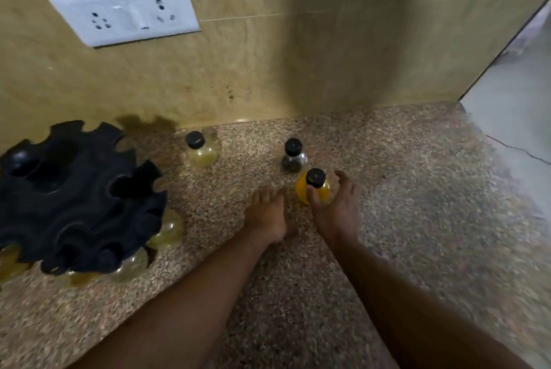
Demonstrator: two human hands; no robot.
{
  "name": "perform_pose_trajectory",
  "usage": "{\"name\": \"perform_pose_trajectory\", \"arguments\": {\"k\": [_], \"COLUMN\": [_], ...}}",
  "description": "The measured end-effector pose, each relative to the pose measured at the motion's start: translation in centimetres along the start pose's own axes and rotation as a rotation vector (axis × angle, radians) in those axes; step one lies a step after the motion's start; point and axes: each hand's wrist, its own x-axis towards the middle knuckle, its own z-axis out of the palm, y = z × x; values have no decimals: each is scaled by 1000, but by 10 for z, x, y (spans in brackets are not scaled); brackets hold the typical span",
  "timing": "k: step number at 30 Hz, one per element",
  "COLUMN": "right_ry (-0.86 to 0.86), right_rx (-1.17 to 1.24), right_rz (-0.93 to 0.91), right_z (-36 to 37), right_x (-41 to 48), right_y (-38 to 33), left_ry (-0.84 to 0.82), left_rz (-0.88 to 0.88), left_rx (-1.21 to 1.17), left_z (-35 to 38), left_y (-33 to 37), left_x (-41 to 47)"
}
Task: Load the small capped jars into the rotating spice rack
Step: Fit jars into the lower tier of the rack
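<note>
Rack sat at left of the frame on the counter, pale jars hanging at its lower rim. Right hand was half-closed around the yellow jar at centre, thumb on its front, fingers spread behind; not lifted. Left hand lay flat, open, just beside. Dark jar stood behind; pale jar near the wall.

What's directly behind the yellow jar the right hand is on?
Behind the yellow jar, toward the wall, stands a dark-filled jar with a black cap, apart from it. The right hand wraps the yellow jar's near and right sides, hiding its base there.
</note>
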Motion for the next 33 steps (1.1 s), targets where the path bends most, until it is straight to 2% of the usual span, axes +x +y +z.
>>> {"name": "perform_pose_trajectory", "arguments": {"k": [6,9,12,14,15,18,22,29,33], "right_ry": [-59,-56,-47,-46,-49,-80,-145,-331,-440], "right_rx": [44,71,68,68,72,55,27,-28,-49], "right_rz": [-62,-70,-61,-87,-101,-142,-222,-375,-457], "right_z": [4,2,4,7,10,16,29,60,76], "right_x": [16,19,18,17,16,13,1,-29,-52], "right_y": [0,0,-7,-15,-18,-30,-49,-87,-106], "left_ry": [-104,-106,-58,67,153,402,645,838,800], "left_rz": [42,48,70,116,87,-159,-368,-581,-654], "left_rx": [93,122,49,-131,-307,-861,-1293,-1749,-2010], "left_z": [3,5,7,8,6,-9,-24,-28,-25], "left_y": [3,1,-8,-16,-20,-30,-61,-100,-109], "left_x": [7,11,17,22,22,12,-7,-43,-67]}}
